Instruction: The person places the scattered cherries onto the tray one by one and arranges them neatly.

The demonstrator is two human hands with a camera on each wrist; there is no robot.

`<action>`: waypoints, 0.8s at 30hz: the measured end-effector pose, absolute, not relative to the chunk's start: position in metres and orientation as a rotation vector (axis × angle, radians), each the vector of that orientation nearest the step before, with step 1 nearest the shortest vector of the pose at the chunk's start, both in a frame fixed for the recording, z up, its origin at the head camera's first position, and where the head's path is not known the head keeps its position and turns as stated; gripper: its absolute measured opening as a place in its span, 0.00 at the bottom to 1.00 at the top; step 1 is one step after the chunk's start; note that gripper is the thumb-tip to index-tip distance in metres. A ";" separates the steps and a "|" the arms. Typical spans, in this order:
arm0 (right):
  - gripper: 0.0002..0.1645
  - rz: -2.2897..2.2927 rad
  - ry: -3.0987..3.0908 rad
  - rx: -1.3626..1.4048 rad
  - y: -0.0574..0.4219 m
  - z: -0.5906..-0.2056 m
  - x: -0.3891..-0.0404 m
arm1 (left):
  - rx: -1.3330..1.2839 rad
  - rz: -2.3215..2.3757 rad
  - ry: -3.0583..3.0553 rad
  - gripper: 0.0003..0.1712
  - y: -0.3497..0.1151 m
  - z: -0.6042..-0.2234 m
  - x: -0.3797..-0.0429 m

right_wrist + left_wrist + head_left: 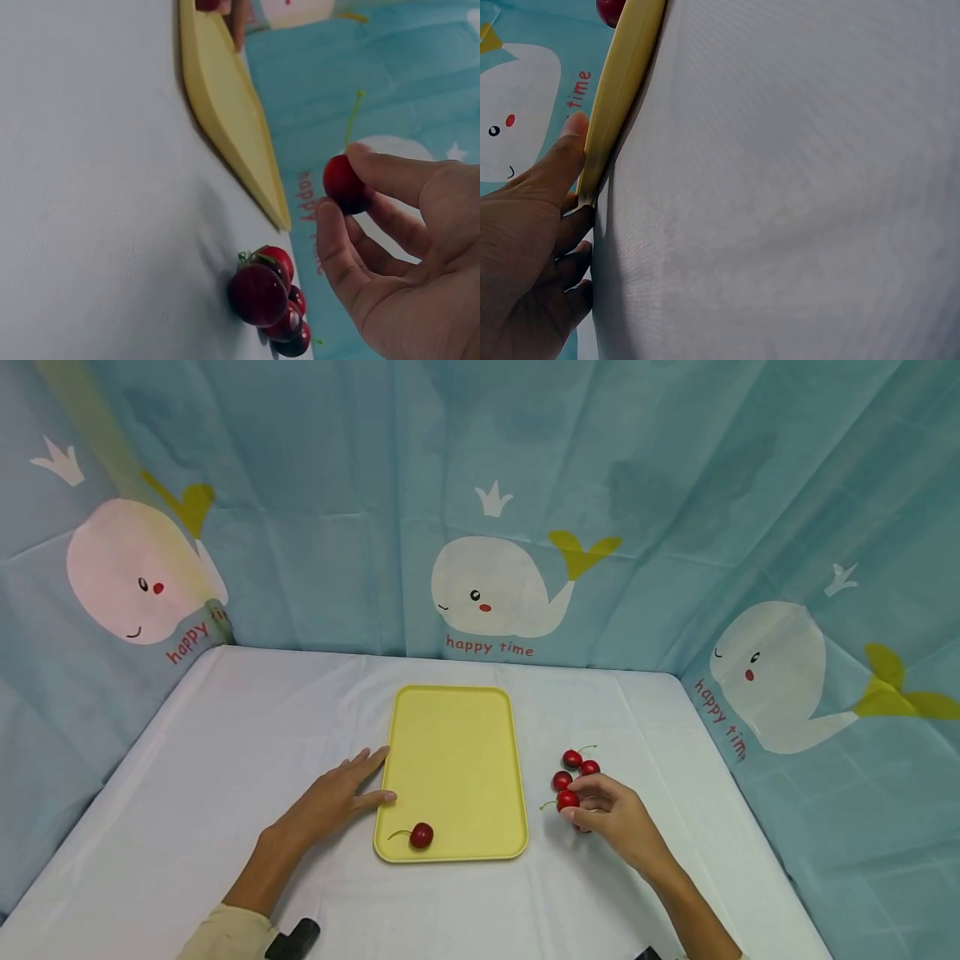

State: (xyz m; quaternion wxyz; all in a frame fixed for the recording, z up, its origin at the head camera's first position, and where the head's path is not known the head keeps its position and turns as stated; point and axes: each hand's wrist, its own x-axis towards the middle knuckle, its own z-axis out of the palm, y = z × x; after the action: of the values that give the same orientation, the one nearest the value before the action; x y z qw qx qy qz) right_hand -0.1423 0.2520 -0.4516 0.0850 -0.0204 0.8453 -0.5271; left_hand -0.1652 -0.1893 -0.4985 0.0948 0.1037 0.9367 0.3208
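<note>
The right hand (pixel 622 825) pinches a red cherry (pixel 345 184) between the tip of the thumb and a fingertip, one on each side of the fruit, so that much of its skin shows between them. Its thin green stem sticks out clear of the fingertips and points toward the tray (pixel 457 760). The other fingers of this hand bend loosely behind the fruit, and the right wrist view shows the held cherry raised above the white table (pixel 300 718).

The left hand (pixel 333 797) has thumb and forefinger spread apart along the tray's left edge: the thumb tip laps over the rim, and the forefinger's tip touches that same edge farther toward the tray's far left corner.

Just beyond the right fingertips, on the table, lies a loose cluster of cherries (pixel 572 759), partly hidden by the hand in the head view. It sits near the tray's right edge, between that edge and the right edge of the table.

A single dark cherry (pixel 422 835) rests on the tray by its near left corner, below the left thumb and apart from it, its stem reaching toward the left edge.

Past the table's far edge hangs a blue curtain (pixel 322 577) printed with whales.
</note>
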 end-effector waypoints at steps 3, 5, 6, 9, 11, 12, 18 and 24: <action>0.25 -1.580 2.507 -0.048 0.247 -0.452 -0.143 | 0.304 0.943 2.780 0.51 -0.188 -0.498 -0.165; 0.25 -1.587 2.499 -0.041 0.244 -0.452 -0.143 | 0.300 0.939 2.779 0.51 -0.188 -0.498 -0.165; 0.25 -1.588 2.495 -0.043 0.243 -0.453 -0.143 | 0.300 0.938 2.778 0.51 -0.188 -0.498 -0.165; 0.24 -1.596 2.483 -0.048 0.239 -0.454 -0.144 | 0.304 0.936 2.776 0.51 -0.188 -0.498 -0.166; 0.24 -1.594 2.487 -0.057 0.238 -0.455 -0.144 | 0.306 0.937 2.774 0.52 -0.188 -0.497 -0.166; 0.24 -1.595 2.485 -0.062 0.237 -0.456 -0.144 | 0.306 0.936 2.773 0.52 -0.188 -0.497 -0.166; 0.24 -1.599 2.475 -0.082 0.231 -0.459 -0.144 | 0.303 0.939 2.772 0.52 -0.188 -0.496 -0.166; 0.24 -1.578 2.484 -0.126 0.222 -0.464 -0.147 | 0.308 0.933 2.776 0.52 -0.189 -0.498 -0.166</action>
State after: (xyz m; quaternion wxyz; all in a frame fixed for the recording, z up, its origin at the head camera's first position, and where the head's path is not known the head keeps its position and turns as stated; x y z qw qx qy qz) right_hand -0.1468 0.2223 -0.4643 0.0981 -0.0426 0.8393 -0.5331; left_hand -0.1663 -0.1887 -0.4977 0.0984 0.1040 0.9381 0.3153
